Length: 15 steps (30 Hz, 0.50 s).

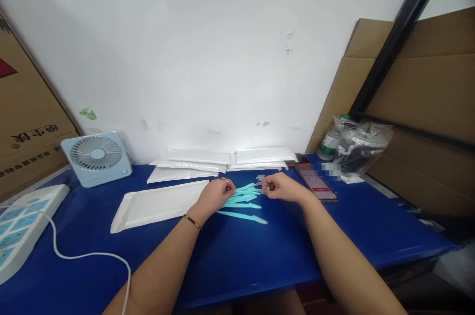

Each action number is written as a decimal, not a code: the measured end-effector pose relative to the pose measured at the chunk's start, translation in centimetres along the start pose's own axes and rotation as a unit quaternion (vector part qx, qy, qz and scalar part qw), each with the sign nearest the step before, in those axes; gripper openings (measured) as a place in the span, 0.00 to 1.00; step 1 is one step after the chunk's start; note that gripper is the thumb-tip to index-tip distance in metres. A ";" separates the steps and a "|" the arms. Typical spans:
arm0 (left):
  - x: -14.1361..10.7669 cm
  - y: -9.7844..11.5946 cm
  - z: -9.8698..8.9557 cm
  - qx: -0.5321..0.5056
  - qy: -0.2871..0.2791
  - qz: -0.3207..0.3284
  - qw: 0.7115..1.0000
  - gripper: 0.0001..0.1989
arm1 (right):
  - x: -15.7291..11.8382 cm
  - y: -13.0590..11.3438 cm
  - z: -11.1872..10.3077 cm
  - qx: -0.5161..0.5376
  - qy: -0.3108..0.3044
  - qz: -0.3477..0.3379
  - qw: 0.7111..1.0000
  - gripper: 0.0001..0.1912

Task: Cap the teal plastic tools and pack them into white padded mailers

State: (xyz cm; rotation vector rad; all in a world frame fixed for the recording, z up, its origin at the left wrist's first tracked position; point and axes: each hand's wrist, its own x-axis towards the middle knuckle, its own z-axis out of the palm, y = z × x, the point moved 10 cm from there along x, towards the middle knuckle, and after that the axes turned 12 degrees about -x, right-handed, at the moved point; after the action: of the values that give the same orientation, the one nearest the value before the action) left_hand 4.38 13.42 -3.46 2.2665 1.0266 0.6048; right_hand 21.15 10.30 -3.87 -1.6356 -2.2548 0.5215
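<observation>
Several turquoise plastic sticks with slim pale ends (243, 216) lie fanned out on the blue table. My left hand (217, 193) is over their left ends, its fingers pinched together; what is between them is too small to make out. To the right of the sticks is my right hand (276, 186), fingers curled into a pinch, with what they hold hidden. Small translucent pieces (260, 178) lie between the two hands. A flat white padded envelope (159, 204) rests left of my left hand.
White packets (196, 156) are stacked along the wall. A phone (317, 182) lies beyond my right hand. A light-blue fan (97, 156), a power strip (25, 223) and its white cable stand left; a bottle (328, 145) and a plastic-wrapped item (361, 149) are back right.
</observation>
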 end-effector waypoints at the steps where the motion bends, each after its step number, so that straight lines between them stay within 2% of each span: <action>1: 0.0 0.0 0.0 -0.005 -0.001 0.001 1.000 0.09 | 0.0 -0.2 0.0 0.004 -0.001 -0.002 1.000 0.08; 15: 0.1 -0.5 -0.2 -0.026 0.002 -0.005 1.000 0.08 | -0.2 -0.6 0.0 0.026 -0.009 -0.010 1.000 0.08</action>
State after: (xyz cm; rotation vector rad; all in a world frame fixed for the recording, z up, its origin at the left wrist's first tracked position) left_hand 4.03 13.81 -3.62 2.2156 1.0117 0.6244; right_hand 20.68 9.93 -3.55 -1.5880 -2.2487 0.5861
